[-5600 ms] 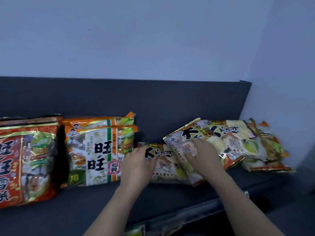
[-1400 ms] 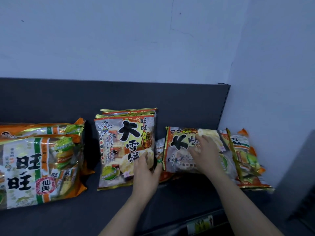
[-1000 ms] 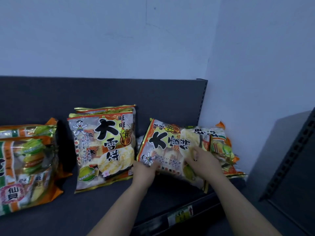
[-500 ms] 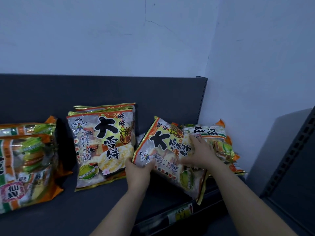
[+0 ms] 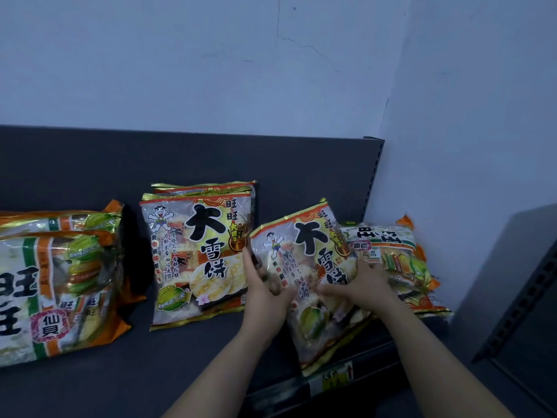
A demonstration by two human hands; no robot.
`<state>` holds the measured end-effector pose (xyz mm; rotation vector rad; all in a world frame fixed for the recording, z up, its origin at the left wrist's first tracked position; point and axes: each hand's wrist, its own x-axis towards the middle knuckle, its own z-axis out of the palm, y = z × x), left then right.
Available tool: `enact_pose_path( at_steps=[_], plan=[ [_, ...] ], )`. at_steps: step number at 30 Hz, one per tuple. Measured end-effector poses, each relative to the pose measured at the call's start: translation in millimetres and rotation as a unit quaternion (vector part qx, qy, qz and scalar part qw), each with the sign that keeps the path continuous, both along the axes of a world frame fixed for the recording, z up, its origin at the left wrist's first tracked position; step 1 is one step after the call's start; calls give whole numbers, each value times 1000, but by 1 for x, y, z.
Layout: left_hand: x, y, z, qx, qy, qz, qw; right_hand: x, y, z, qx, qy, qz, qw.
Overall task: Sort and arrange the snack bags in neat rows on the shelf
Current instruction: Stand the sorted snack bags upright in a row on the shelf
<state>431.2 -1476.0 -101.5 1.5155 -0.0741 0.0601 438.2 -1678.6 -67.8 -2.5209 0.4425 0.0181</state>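
My left hand (image 5: 265, 294) and right hand (image 5: 358, 289) grip the tilted snack bag (image 5: 304, 260) on the shelf (image 5: 168, 375) at 4 o'clock, beside the flat pile (image 5: 401, 254) at its 3 o'clock, to stand it by the upright row (image 5: 196, 254) at its 9 o'clock

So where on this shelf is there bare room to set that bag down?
Widest bare shelf lies in front of the standing stack, toward the orange bags. A narrow gap separates those two. The right corner is crowded: the tilted bag, left hand, right hand and lying bags.
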Motion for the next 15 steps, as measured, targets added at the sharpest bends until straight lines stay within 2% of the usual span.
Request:
enact_pose_path(
  at_steps=[2,4,10,15],
  plan=[
    [-5,11,9,-8,-41,23,999,-6,5,1,100,-39,16,994],
    [-8,29,16,-14,-70,50,996,-13,21,5,153,-63,44,985],
    [-19,98,15,35,-136,160,977,-10,98,1,197,-105,107,969],
    [-12,153,3,104,-151,166,969,-5,159,-5,202,-133,114,964]
  ],
)
